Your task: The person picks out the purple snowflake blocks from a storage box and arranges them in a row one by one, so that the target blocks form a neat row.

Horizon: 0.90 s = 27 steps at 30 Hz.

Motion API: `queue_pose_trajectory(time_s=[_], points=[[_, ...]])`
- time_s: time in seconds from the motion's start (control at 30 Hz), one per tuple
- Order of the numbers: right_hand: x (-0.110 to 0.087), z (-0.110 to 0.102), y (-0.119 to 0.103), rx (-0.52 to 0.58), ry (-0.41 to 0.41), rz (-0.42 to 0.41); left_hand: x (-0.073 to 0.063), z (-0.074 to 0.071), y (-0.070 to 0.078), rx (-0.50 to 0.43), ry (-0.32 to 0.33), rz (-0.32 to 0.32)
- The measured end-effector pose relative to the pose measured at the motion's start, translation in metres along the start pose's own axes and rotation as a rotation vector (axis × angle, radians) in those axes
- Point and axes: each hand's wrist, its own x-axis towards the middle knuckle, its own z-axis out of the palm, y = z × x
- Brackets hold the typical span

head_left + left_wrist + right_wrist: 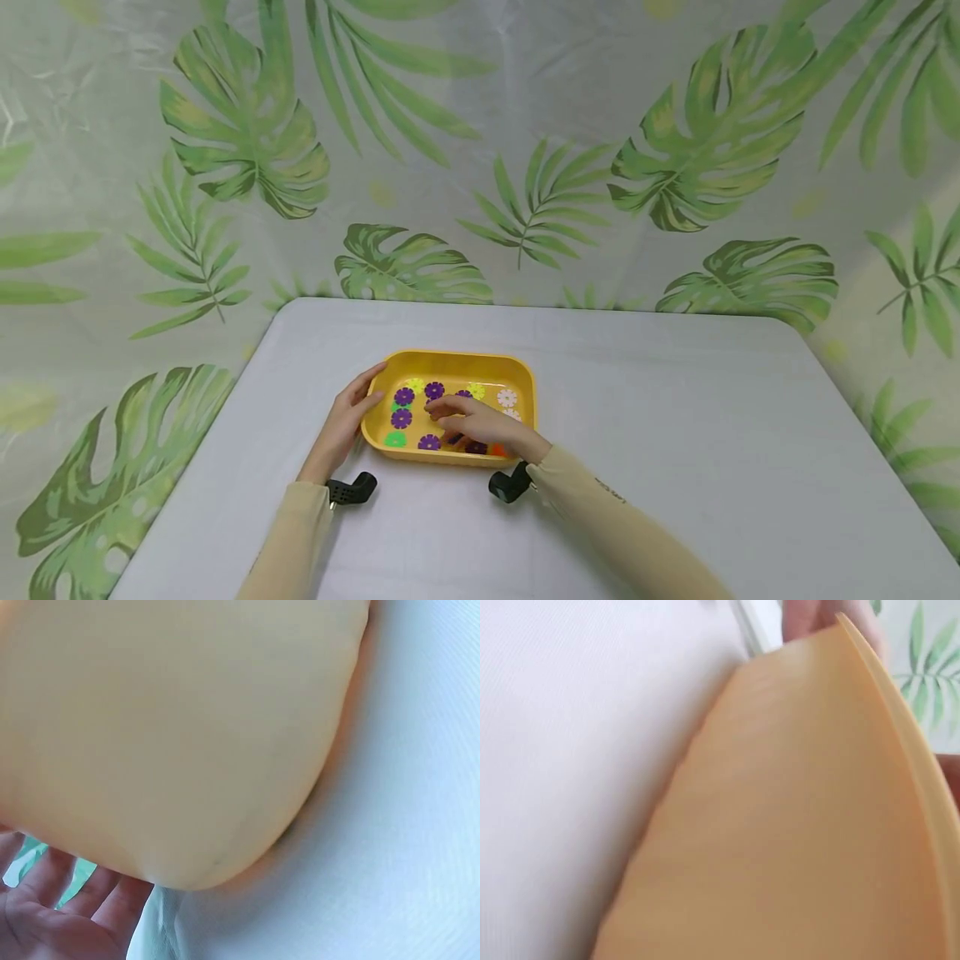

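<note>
Tray rim: the yellow tray walls in the flower pieces; entry is from above.
Left side: left hand rests against the wall.
Inside: right hand covers the near middle.
Table: bare surface right of and behind the tray.

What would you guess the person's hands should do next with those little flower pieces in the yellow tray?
Probably pinch one purple flower piece and lift it out. The right hand already reaches into the yellow tray, fingers over the pieces, while the left hand rests against the tray's side.
</note>
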Motion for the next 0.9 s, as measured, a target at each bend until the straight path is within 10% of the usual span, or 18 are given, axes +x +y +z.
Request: queue_pose_trajectory(time_s=[0.6, 0.9], points=[[0.019, 0.021, 0.0, -0.224, 0.056, 0.061, 0.002, -0.001, -0.006, -0.02, -0.007, 0.011], [0.017, 0.016, 0.0, -0.117, 0.136, 0.056, 0.002, -0.002, -0.009, -0.01, -0.001, 0.007]])
